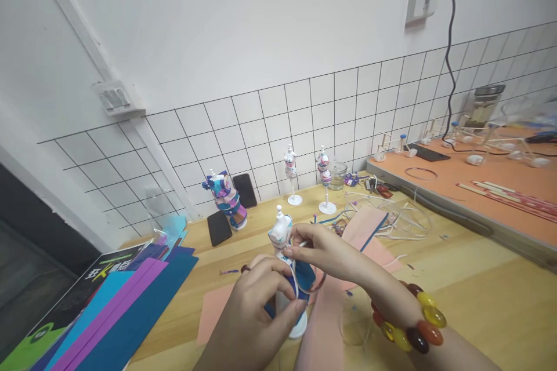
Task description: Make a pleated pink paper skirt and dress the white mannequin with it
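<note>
A small white dress-form mannequin [281,231] with coloured specks stands upright on a round white base [298,327], in front of me. Blue paper [306,274] wraps its lower part. Curled at the waist is a thin white strip [296,284], which runs between my hands. My left hand [263,304] is closed at the front left, thumb and fingertips pinching the strip's lower part. On the other side, my right hand [324,249] has its fingers closed on the strip's upper end, against the torso. Its fingertips are partly hidden.
Pink paper [324,324] lies beside the mannequin, with tangled white strips [404,217] behind. A decorated mannequin [226,197], two phones [219,228] and two more mannequins [290,165] stand or lie near the wall. Coloured sheets [143,301] are at left, an orange board [487,185] at right.
</note>
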`<state>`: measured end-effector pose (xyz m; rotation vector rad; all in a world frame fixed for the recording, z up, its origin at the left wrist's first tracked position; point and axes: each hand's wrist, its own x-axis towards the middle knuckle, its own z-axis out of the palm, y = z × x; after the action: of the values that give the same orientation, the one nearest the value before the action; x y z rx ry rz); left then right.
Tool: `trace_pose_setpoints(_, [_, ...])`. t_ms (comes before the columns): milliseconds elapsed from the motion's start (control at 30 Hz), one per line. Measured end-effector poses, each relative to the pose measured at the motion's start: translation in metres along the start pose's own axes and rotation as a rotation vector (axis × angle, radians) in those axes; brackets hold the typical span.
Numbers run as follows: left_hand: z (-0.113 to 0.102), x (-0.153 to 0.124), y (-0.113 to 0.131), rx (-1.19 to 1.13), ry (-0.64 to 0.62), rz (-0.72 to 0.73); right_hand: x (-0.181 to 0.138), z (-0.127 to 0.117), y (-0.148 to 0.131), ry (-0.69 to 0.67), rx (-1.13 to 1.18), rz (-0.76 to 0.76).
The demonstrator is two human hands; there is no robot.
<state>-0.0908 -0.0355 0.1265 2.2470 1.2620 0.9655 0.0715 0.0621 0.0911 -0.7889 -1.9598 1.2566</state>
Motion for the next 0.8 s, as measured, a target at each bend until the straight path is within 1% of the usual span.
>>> trace_pose_setpoints(100, [-0.001, -0.001, -0.001, -0.125, -0.046, 0.036, -0.001, 0.0, -0.001, 0.022, -0.058, -0.012])
trace_pose_setpoints(167, [-0.002, 0.0, -0.008, -0.255, -0.021, -0.017, -0.001, -0.001, -0.002, 0.033, -0.086, -0.015])
trace_pose_setpoints(200, [-0.002, 0.001, -0.014, -0.303, 0.031, -0.074, -0.001, -0.001, -0.003, 0.037, -0.095, -0.014])
trace_pose_setpoints(300, [-0.003, 0.007, -0.03, -0.371, 0.283, -0.328, -0.002, -0.001, -0.005, 0.043, -0.115, -0.009])
trace_pose_setpoints(333, [-0.002, 0.009, -0.033, -0.369, 0.32, -0.381, -0.002, 0.0, -0.005, 0.041, -0.125, -0.01])
trace_pose_setpoints(400, [0.001, 0.011, -0.037, -0.38, 0.294, -0.451, -0.003, 0.0, -0.008, 0.044, -0.156, -0.018])
trace_pose_setpoints(433, [0.003, 0.012, -0.037, -0.406, 0.244, -0.455, -0.003, 0.0, -0.009, 0.047, -0.174, -0.025])
trace_pose_setpoints(500, [0.007, 0.013, -0.035, -0.47, 0.144, -0.424, -0.005, 0.001, -0.013, 0.055, -0.211, -0.041])
trace_pose_setpoints(567, [0.011, 0.013, -0.032, -0.486, 0.112, -0.394, -0.008, 0.001, -0.017, 0.063, -0.254, -0.041])
trace_pose_setpoints(733, [0.018, 0.015, -0.034, -0.415, 0.245, -0.457, -0.013, 0.004, -0.031, 0.078, -0.379, -0.044])
trace_pose_setpoints(800, [0.02, 0.017, -0.034, -0.434, 0.268, -0.453, -0.014, 0.005, -0.034, 0.076, -0.43, -0.048])
